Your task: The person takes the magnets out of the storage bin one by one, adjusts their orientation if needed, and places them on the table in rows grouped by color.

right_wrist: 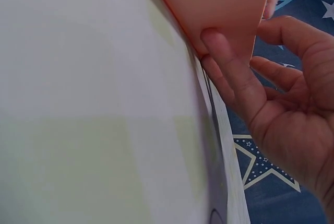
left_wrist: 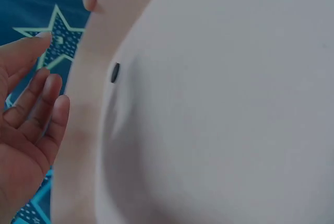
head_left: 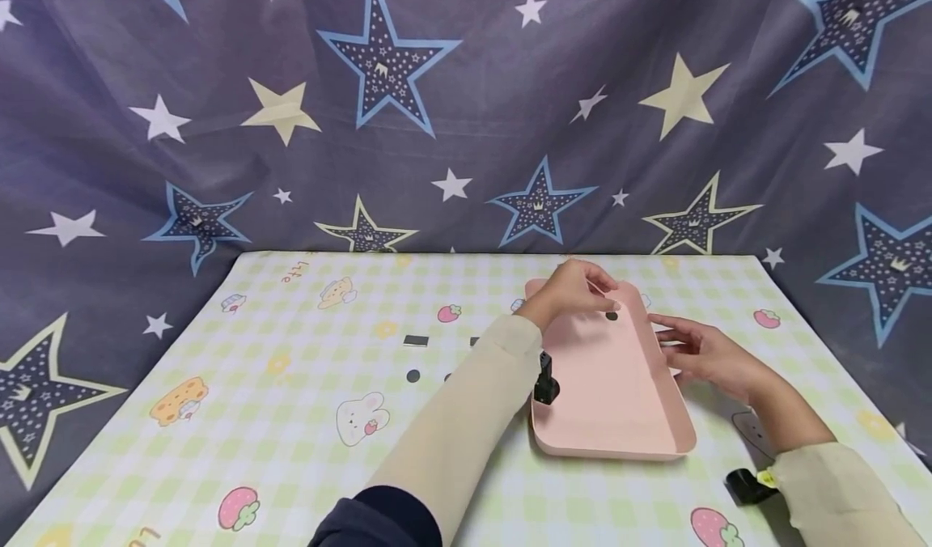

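A pink rectangular tray (head_left: 604, 393) with low walls lies on the table. My left hand (head_left: 571, 292) reaches over its far end, fingers loosely bent, the thumb close to a small black disc (head_left: 612, 315). In the left wrist view, that disc (left_wrist: 115, 72) sits inside the tray at the foot of a wall, and nothing shows between the thumb and fingers of the left hand (left_wrist: 28, 114). My right hand (head_left: 709, 357) is at the tray's right side. Its extended fingers (right_wrist: 224, 51) touch the outer wall in the right wrist view.
Left of the tray are a small black rectangle (head_left: 416, 341), another partly hidden rectangle (head_left: 474, 341), a black disc (head_left: 413, 375) and a second disc (head_left: 447, 377) behind the left sleeve. A checked cloth (head_left: 291, 450) covers the table. A starry curtain (head_left: 466, 110) hangs behind.
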A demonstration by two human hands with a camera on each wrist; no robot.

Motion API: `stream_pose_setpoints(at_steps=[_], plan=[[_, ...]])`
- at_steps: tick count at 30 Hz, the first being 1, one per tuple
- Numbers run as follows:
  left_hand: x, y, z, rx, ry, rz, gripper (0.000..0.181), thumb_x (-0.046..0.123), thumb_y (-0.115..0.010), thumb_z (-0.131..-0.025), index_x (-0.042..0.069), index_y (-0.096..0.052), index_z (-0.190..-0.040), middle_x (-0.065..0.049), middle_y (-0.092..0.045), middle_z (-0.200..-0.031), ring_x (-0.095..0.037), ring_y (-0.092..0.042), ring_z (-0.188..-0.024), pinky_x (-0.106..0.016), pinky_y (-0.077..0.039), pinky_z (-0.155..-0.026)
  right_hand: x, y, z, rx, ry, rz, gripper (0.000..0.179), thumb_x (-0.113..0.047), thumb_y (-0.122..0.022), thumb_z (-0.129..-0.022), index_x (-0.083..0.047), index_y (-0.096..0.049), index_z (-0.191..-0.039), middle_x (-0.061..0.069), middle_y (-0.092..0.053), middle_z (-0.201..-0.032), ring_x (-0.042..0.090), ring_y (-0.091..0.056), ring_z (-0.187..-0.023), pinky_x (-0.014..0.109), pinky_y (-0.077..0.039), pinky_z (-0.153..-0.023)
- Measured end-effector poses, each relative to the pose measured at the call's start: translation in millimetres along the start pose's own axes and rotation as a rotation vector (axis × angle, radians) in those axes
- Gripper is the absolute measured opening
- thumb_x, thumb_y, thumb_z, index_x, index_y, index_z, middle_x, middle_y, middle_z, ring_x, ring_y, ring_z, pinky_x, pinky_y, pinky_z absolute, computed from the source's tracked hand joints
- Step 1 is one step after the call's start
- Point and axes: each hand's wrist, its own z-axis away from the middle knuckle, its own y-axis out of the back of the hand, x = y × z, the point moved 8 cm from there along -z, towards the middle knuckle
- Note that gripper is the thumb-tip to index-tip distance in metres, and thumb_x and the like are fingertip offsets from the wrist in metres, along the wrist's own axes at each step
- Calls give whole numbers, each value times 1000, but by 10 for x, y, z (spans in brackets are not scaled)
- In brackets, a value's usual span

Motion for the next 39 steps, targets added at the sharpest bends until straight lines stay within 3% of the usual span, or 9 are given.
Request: stream_pose_setpoints(at_steps=[4, 11, 16, 22, 29, 35, 39], plan=[[-122, -37, 10, -7, 58, 10, 27, 3, -81, -77, -1, -73, -102, -11, -71, -104, -10, -66, -83, -18, -53, -69, -18, -7, -1, -6, 15, 3, 70, -10, -60, -97, 2, -20, -153, 37, -35, -142, 7, -59, -106, 43, -57, -78], [-200, -110, -1, -36, 93, -120, 29, 8, -81, -79, 0, -73, -106, -11, -71, -105, -19, -64, -100, -14, -49, -74, -51, -11, -9, -7, 27, 1, 68, -10, -60, -97, 2, -21, -153, 36, -36, -142, 6, -59, -107, 41, -57, -78], [-261, -197, -31, -39, 91, -190, 31, 6, -81, -79, 0, -72, -108, -8, -70, -106, -14, -63, -95, -11, -47, -75, -72, -8, -11, -13, 49, -3, 68, -8, -58, -97, 3, -21, -153, 37, -34, -142, 6, -58, -108, 41, -57, -79], [-274, -306, -34, -56, 42, -321, 41, 4, -78, -81, 2, -68, -121, -7, -69, -110, -10, -60, -90, -9, -44, -75, -86, -4, 2, -13, 58, -14, 68, -7, -58, -97, 4, -20, -152, 37, -35, -142, 6, -58, -107, 40, -57, -78], [-271, -368, -5, -97, 55, -309, 39, -2, -69, -86, 3, -66, -124, -4, -68, -119, -6, -55, -83, -10, -41, -70, -74, -3, 15, -14, 58, -11, 68, -7, -59, -97, 4, -20, -152, 37, -35, -142, 6, -59, -107, 41, -58, -77], [-253, -381, 28, -105, 54, -325, 31, 1, -73, -84, 4, -72, -115, -5, -72, -107, -10, -63, -88, -10, -46, -73, -55, -2, 17, -10, 53, -11, 68, -6, -59, -97, 5, -20, -152, 38, -35, -141, 5, -58, -107, 41, -58, -77], [-242, -427, 26, -127, 15, -373, 31, 3, -73, -85, 1, -71, -116, -2, -72, -91, -4, -56, -76, -8, -41, -69, -46, -6, 18, -8, 52, -14, 68, -6, -59, -97, 5, -21, -152, 38, -35, -141, 5, -58, -108, 41, -58, -77]])
